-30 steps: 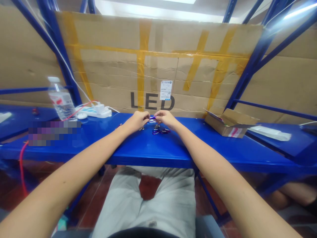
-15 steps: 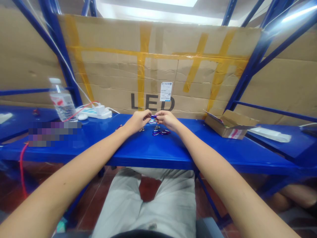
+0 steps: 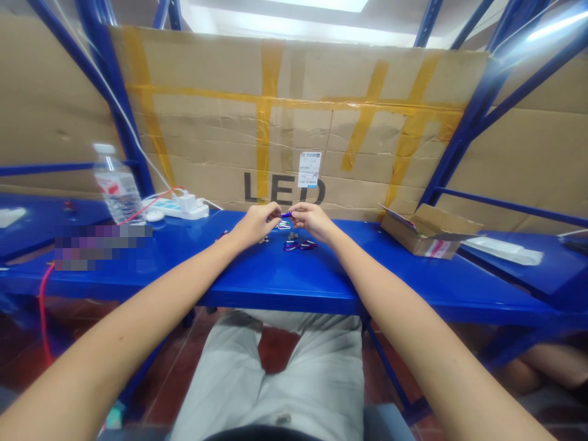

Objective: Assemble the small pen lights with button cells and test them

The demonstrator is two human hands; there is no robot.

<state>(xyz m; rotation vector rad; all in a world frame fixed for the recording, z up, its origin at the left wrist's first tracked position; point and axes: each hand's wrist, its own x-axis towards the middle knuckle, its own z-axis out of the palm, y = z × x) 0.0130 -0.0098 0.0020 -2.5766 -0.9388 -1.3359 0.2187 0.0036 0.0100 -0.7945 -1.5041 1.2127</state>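
Note:
Both hands meet over the blue table (image 3: 280, 282), their fingers closed on a small purple carabiner (image 3: 286, 215). My left hand (image 3: 257, 223) pinches its left end. At its right end are the closed fingers of my right hand (image 3: 312, 219). Just below the fingers lie silvery and light blue carabiners (image 3: 283, 225). Small metal pieces (image 3: 293, 236) sit nearer to me, beside a few blue and purple carabiners (image 3: 291, 245). More little metal pieces (image 3: 263, 240) show at my left wrist, which partly hides them.
An open cardboard box (image 3: 425, 236) stands on the right of the table. To the left are a water bottle (image 3: 118, 190) and a white power strip (image 3: 193, 209) with cables. A tall cardboard panel (image 3: 206, 141) rises behind. At lower right, part of another person (image 3: 546, 361) shows.
The hands stay nearly in place with the purple carabiner between them; slightly more of it shows between the fingertips. The view has shifted very slightly.

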